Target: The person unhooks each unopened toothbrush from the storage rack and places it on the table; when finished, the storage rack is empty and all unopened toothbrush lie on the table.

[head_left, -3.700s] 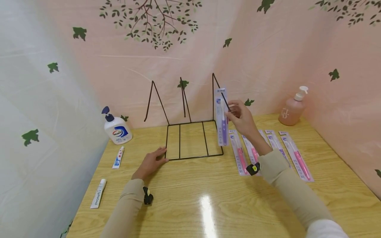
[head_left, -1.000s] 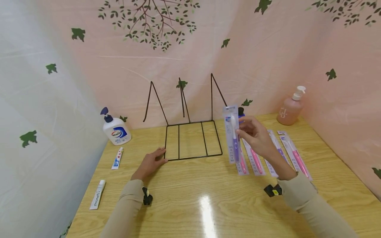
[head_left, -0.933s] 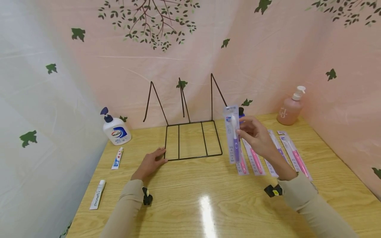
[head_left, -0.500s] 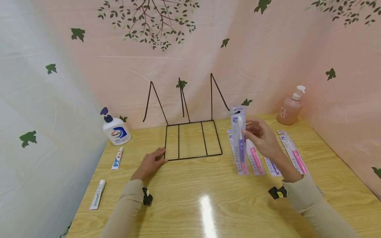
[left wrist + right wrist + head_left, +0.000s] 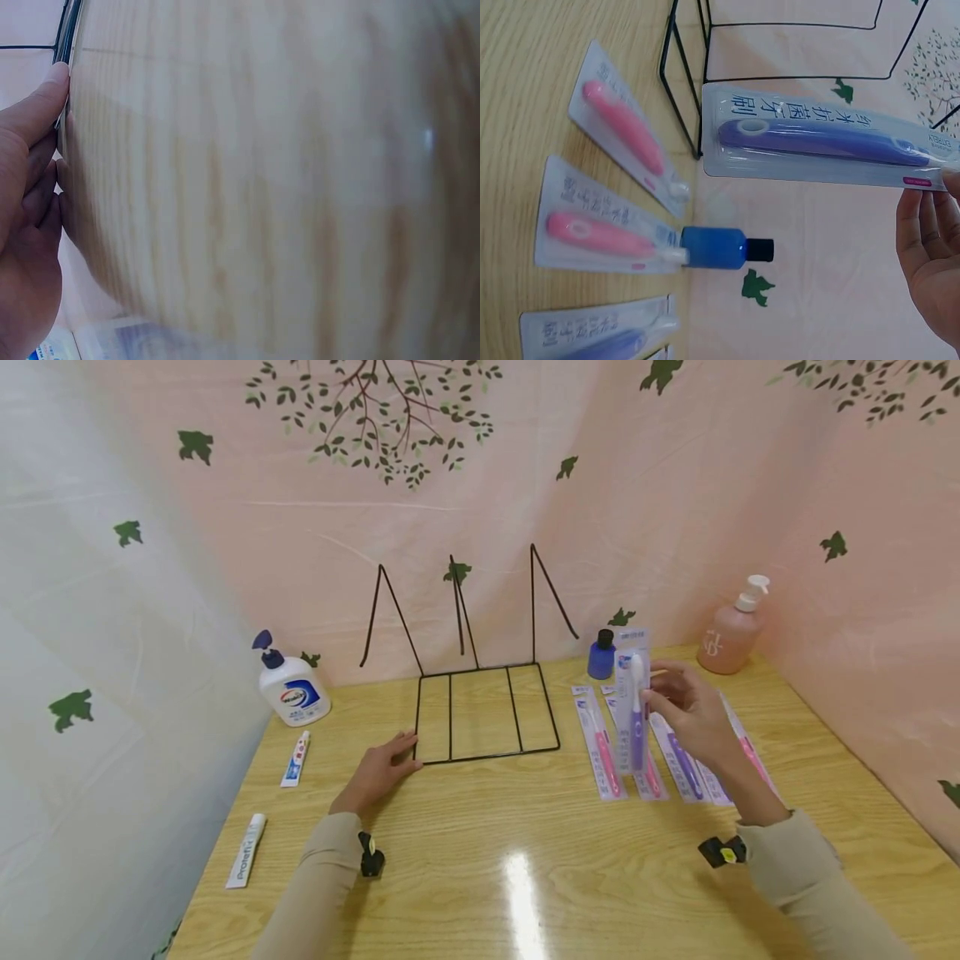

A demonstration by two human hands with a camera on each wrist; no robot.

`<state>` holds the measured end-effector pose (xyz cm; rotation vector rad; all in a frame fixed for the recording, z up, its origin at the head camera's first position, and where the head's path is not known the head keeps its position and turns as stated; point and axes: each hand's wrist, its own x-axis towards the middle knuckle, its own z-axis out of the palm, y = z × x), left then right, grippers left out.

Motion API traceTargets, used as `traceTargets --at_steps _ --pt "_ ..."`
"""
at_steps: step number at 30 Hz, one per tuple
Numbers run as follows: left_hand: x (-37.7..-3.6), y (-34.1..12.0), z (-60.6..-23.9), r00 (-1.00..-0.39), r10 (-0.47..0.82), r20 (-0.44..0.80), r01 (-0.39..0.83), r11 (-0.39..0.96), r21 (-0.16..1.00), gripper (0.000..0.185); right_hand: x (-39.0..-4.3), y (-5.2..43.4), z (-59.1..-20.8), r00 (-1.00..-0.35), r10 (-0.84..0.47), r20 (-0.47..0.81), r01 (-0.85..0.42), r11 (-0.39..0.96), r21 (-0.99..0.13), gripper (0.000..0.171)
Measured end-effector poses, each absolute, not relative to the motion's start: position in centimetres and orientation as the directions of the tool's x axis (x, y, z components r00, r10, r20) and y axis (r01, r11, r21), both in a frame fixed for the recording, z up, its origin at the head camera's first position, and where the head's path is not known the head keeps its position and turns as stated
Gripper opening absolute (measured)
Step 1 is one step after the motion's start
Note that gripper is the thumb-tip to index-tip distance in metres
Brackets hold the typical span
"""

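Observation:
Upright in my right hand (image 5: 693,710) is a purple toothbrush in its blister pack (image 5: 626,718), pinched at the right edge between thumb and fingers. It is raised over a row of packaged toothbrushes; a pink one (image 5: 605,752) and a purple one (image 5: 684,768) show beside it. The right wrist view shows the held pack (image 5: 810,142) from its handle end, with the fingers at the far end. My left hand (image 5: 380,772) rests at the front left corner of a black wire rack (image 5: 487,758), fingers fairly straight against the wire. The rack's three hooks (image 5: 555,589) carry nothing.
A blue bottle with a black cap (image 5: 602,656) stands behind the row. A pink pump bottle (image 5: 729,635) is at the back right, a white pump bottle (image 5: 296,693) at the left. Two tubes (image 5: 246,852) lie along the left edge. Patterned cloth (image 5: 337,543) encloses the table.
My right hand has carried the purple toothbrush away from the rack's right hook, rightward and slightly down, over the row. The blue bottle now shows. My left hand has stayed at the rack's corner.

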<state>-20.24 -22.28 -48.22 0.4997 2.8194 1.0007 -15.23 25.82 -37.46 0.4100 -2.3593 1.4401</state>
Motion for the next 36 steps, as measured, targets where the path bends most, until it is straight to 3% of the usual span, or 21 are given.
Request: traceTargets --at_steps 15,28,36 --pt "-20.1 -22.3 -48.1 -0.941 0.338 -0.012 0.257 0.738 0.624 0.059 -14.9 30.4 -38.6 -0.91 0.046 0.412 -0.338 0.493 -0.802 0.036" --pt "-20.3 -22.3 -48.1 -0.941 0.339 -0.016 0.256 0.74 0.622 0.06 -15.5 35.9 -39.9 -0.905 0.124 0.407 -0.324 0.42 -0.848 0.036" --pt "-20.3 -22.2 -48.0 -0.941 0.337 -0.018 0.253 0.741 0.622 0.06 -15.3 38.9 -40.1 -0.932 0.161 0.325 -0.228 0.435 -0.871 0.039"
